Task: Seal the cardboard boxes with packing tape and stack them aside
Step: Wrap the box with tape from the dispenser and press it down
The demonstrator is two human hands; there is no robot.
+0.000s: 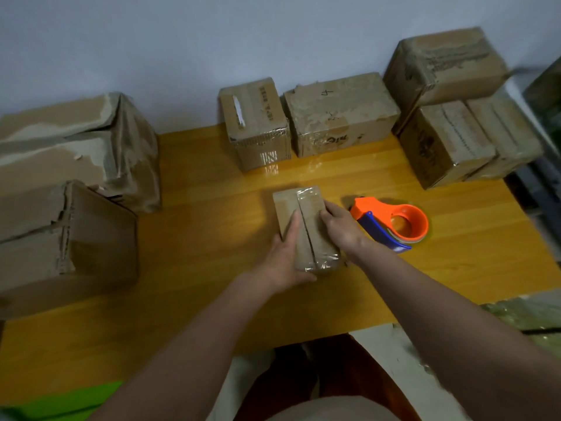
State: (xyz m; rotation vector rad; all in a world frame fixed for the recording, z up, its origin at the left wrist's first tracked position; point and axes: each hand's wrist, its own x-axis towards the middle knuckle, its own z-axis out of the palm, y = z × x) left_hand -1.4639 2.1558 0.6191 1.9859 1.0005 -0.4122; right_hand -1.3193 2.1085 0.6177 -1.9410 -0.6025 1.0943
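Note:
A small cardboard box (306,208) lies on the yellow wooden table (212,238), with clear tape running along its top seam and down its near end. My left hand (283,259) grips the box's left side and near corner, one finger stretched along the top. My right hand (337,226) presses down on the right flap. An orange and blue tape dispenser (394,224) rests on the table just right of my right hand, untouched.
Two large worn boxes (66,183) sit at the left edge. Two taped boxes (306,120) stand against the back wall. A pile of three boxes (452,110) fills the back right corner. The table's front edge has a notch near my lap.

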